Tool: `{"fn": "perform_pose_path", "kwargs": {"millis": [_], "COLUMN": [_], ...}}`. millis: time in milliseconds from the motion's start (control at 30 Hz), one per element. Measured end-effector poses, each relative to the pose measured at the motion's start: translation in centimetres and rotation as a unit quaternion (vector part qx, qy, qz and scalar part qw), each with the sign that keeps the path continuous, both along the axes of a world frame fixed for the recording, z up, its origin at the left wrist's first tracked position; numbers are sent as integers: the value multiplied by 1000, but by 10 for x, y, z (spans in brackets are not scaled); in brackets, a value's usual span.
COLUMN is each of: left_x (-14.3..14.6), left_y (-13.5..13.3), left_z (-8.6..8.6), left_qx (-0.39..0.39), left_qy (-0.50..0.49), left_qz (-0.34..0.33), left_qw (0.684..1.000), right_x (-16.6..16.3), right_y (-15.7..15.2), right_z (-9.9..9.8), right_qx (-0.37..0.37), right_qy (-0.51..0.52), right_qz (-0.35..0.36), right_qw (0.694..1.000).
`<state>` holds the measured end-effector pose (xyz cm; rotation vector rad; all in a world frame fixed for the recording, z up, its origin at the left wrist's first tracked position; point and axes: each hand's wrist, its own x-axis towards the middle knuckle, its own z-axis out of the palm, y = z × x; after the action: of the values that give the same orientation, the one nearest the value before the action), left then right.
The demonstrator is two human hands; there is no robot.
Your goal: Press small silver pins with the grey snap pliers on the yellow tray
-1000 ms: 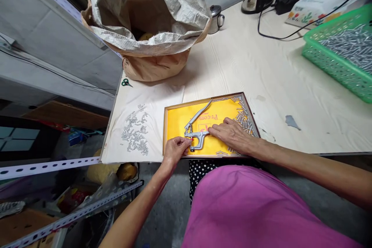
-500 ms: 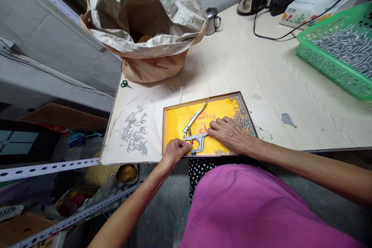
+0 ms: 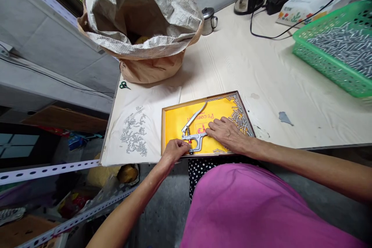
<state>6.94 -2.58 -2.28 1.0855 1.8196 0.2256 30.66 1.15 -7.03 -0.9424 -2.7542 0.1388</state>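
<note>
Apparently midway: pliers (image 3: 198, 138) in the tray (image 3: 163, 128) at the surface's (image 3: 232, 58) near edge.
Right hand (image 3: 225, 133) grips them; left hand's (image 3: 174, 149) hold beside the jaws cannot be told. Left-edge pins (image 3: 134, 135) look done; tray pins (image 3: 240, 118) remain.

Pliers (image 3: 193, 137) in tray (image 3: 163, 128); loose pins (image 3: 133, 135) left of tray; sack (image 3: 151, 66) behind; basket (image 3: 328, 73) behind right

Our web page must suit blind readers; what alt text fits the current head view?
A person's left hand is at one end of a grey plier-like tool in a yellow-bottomed tray, while the right hand holds its handle. Small silvery pieces lie in the tray, on white cloth and in a green basket.
</note>
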Motion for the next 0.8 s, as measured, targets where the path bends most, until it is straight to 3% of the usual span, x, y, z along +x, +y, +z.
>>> {"fn": "perform_pose_path", "kwargs": {"millis": [300,533,800], "left_x": [1,1,0], "left_y": [1,0,-2], "left_z": [-1,1,1], "left_qx": [-3,-15,-5], "left_qy": [14,1,21], "left_qz": [-35,-30,-36], "left_qw": [999,999,999], "right_x": [2,8,-4], "right_y": [6,44,66], "right_z": [6,7,8], "right_qx": [-29,-1,-11], "right_qy": [-2,34,-36], "right_qz": [-11,16,37], "right_qw": [1000,999,999]}}
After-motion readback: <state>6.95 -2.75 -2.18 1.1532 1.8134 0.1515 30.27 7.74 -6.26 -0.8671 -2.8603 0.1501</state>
